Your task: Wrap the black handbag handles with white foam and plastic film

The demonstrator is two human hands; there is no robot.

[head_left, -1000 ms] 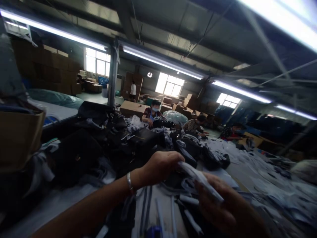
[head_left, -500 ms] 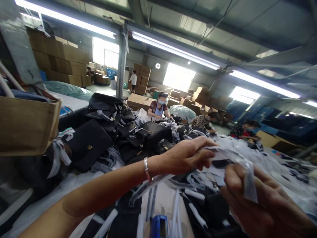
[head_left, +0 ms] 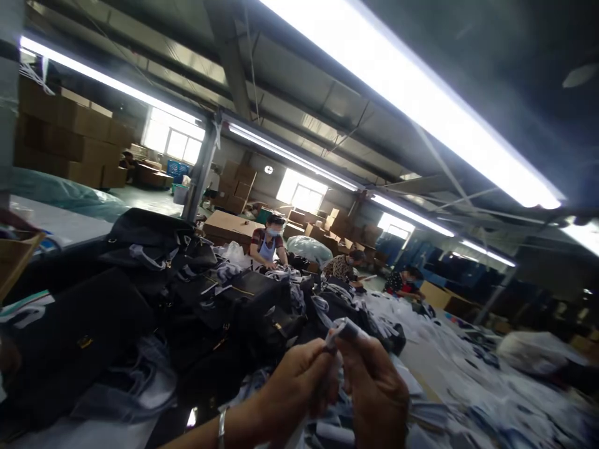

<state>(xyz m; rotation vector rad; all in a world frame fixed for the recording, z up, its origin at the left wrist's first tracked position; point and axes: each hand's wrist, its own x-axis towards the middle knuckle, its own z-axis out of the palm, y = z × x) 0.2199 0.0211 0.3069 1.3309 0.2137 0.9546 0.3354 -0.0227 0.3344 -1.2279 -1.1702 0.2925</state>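
My left hand (head_left: 292,386), with a silver bangle (head_left: 221,424) at its wrist, pinches a strap in whitish translucent wrapping (head_left: 347,328). Fingers closed, my right hand (head_left: 378,383) grips the same wrapped strap right beside the left. Its upper end bends over between my fingertips, while most of the rest is hidden by my hands. Just beyond them lies a heap of black bags (head_left: 262,293) with pale wrapped straps. A larger black bag with a gold-coloured clasp (head_left: 85,342) rests at the left.
White wrapping material (head_left: 472,362) covers much of the right side. Across the heap a masked co-worker (head_left: 269,240) handles things, with two more people further right. A cardboard-coloured container (head_left: 16,262) stands at the left edge. Stacked cartons (head_left: 70,134) and a post (head_left: 200,174) stand behind.
My hands have come together; before, they were apart with the strap stretched between them. The view has tilted up and turned, so the blue object at the bottom has left the picture.
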